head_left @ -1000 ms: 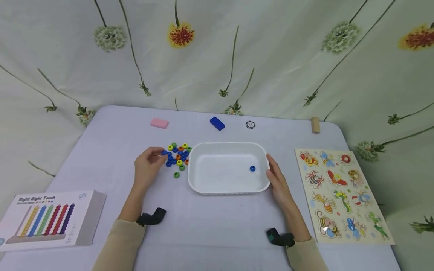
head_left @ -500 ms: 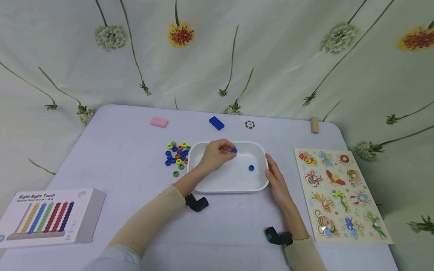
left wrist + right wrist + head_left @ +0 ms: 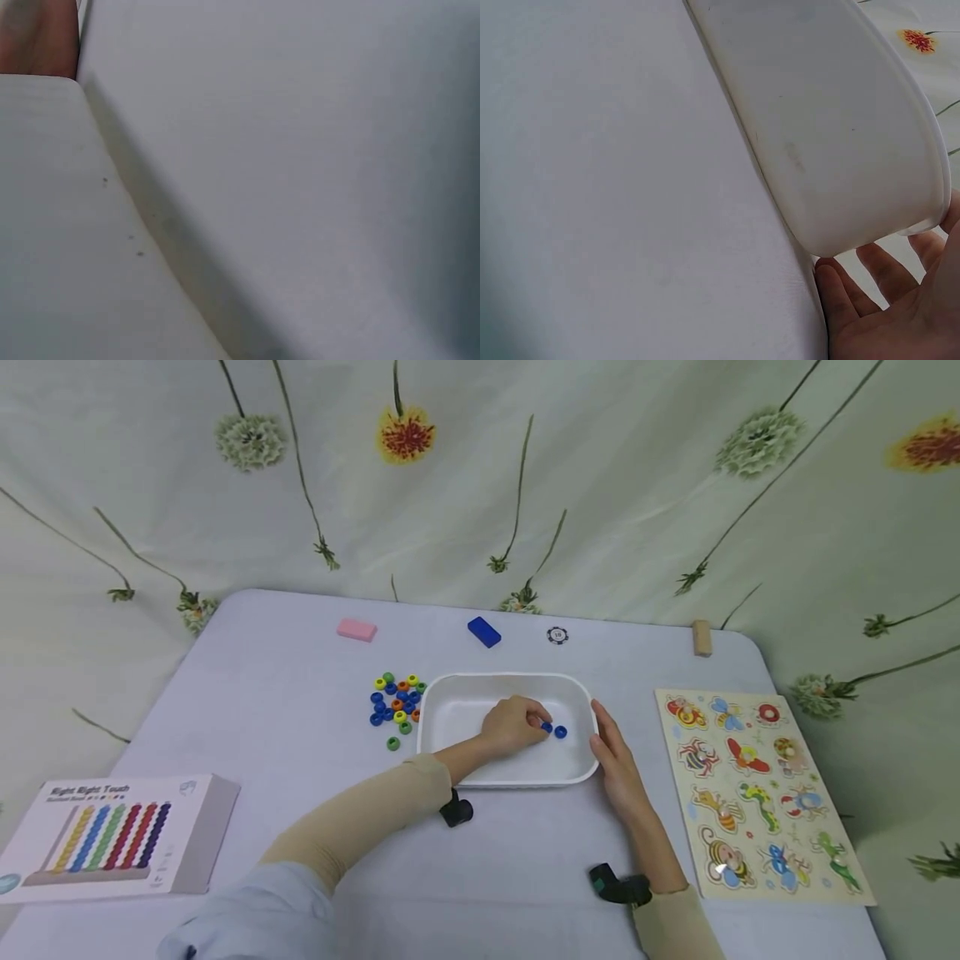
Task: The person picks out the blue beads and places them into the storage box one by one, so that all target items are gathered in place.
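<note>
Inside the white tray [image 3: 480, 777], my left hand [image 3: 516, 727] pinches a blue bead [image 3: 547, 727] low over the tray floor. Just right of it lies another blue bead [image 3: 561, 732]. My right hand [image 3: 619, 770] rests against the tray's right end, its fingers fairly straight along the outer wall. In the right wrist view the fingers [image 3: 889, 277] touch the end of the tray [image 3: 832, 150]. A loose group of blue, green, yellow and orange beads [image 3: 400, 717] lies left of the tray. The left wrist view shows mostly the tray's outer wall [image 3: 75, 225], with the fingertips out of sight.
Along the back lie a pink block [image 3: 357, 629], a blue block [image 3: 484, 632], a round chip [image 3: 557, 635] and a wooden block [image 3: 702, 637]. A picture puzzle board [image 3: 757, 793] is at right, a white box [image 3: 112, 835] at left.
My left hand has gone from the bead group, across the tray's left side, to beside the bead in the tray, carrying a blue bead. The right hand has stayed at the tray's end.
</note>
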Tool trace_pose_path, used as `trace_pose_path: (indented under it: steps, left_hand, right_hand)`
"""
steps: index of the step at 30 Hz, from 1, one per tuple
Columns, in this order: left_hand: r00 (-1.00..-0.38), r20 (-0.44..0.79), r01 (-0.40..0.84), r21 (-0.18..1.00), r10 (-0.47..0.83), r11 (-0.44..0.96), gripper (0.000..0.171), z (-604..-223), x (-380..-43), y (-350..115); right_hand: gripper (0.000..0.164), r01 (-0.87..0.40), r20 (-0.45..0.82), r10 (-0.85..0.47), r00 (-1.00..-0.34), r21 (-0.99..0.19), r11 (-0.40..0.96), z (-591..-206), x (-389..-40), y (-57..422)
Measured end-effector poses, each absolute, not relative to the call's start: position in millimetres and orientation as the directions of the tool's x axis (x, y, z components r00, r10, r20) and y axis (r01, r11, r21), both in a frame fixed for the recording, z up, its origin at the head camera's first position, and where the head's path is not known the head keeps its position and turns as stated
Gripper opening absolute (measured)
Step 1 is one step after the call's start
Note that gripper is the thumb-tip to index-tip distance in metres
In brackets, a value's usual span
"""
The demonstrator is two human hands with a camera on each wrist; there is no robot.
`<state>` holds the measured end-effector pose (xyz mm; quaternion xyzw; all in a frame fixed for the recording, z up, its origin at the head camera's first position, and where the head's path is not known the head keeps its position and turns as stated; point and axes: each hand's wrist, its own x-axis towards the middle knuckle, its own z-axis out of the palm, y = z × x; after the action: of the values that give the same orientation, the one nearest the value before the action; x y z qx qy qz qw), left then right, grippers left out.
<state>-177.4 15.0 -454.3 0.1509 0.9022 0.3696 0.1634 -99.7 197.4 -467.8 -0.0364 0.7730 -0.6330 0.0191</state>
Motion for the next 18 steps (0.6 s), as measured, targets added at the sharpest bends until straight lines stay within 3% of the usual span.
trace_pose_path:
  steps: [5,12,18]
  left_hand:
    - [-0.899,-0.193,0.178,0.657,0.392,0.733,0.020,-456,-177,19]
    - [-0.864,-0.166,0.240,0.693,0.475,0.680,0.045,-444,-174,15]
    - [-0.858,0.048,0.356,0.774,0.512,0.523,0.056,-416,-158,-15]
  right_hand:
    - [0.046,-0.049,0.034,-0.081,-0.996,-0.980,0.195,-475,-102,201]
    - [0.046,-0.043,0.027,-0.086,-0.996,-0.982,0.184,-471,-101,201]
    - [0.048,-0.045,0.030,-0.087,-0.996,-0.983,0.178,-456,-95,193]
